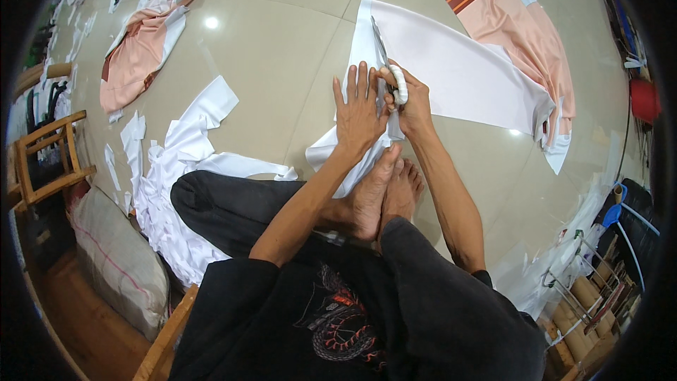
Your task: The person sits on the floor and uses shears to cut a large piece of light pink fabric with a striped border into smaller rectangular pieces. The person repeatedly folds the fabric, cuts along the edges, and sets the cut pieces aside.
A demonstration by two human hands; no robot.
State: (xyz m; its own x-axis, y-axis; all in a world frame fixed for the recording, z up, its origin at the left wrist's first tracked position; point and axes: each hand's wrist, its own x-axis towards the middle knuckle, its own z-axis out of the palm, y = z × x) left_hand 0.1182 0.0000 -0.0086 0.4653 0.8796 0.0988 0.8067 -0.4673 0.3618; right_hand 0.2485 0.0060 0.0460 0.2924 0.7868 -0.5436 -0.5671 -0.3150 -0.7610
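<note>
My right hand [412, 101] is closed round the wrapped white handles of a pair of scissors [381, 42]. The scissors' long blades point away from me over a large white fabric piece [458, 56] spread on the tiled floor. Beside it, my left hand [361, 109] lies flat with fingers stretched out, pressing on a narrower white strip [362, 39] along the fabric's left edge. The near end of that strip hangs crumpled by my bare feet [395, 183]. Whether the blades are apart is hard to make out.
Peach fabric with a dark red striped end [522, 42] lies at the far right, touching the white piece. Another peach bundle [144, 49] is at the far left. White scraps [176, 197] pile at my left, near a sack [120, 261] and wooden frame [53, 155]. Cardboard tubes [582, 303] stand right.
</note>
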